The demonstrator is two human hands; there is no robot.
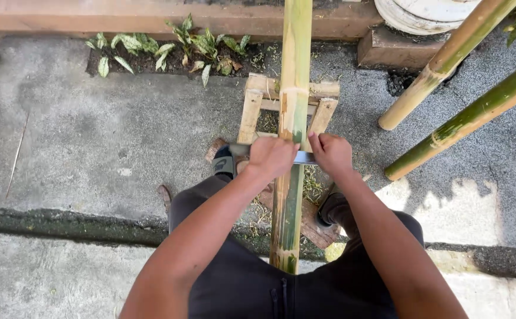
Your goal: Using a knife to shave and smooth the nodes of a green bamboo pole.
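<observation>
A long green-yellow bamboo pole [294, 88] runs away from me over a small wooden frame [252, 109], its near end between my knees. A flat metal blade [304, 157] lies crosswise on the pole. My left hand [271, 156] grips the blade's left end and my right hand [330, 152] grips its right end, one on each side of the pole. Part of the pole near the blade looks scraped pale.
Two more bamboo poles [447, 59] [476, 115] lean in at the right. A strip of leafy plants [163, 50] borders a low brick ledge [152, 18] at the back. A white tub [423, 15] stands top right. Shavings lie on the concrete by my sandalled feet [329, 210].
</observation>
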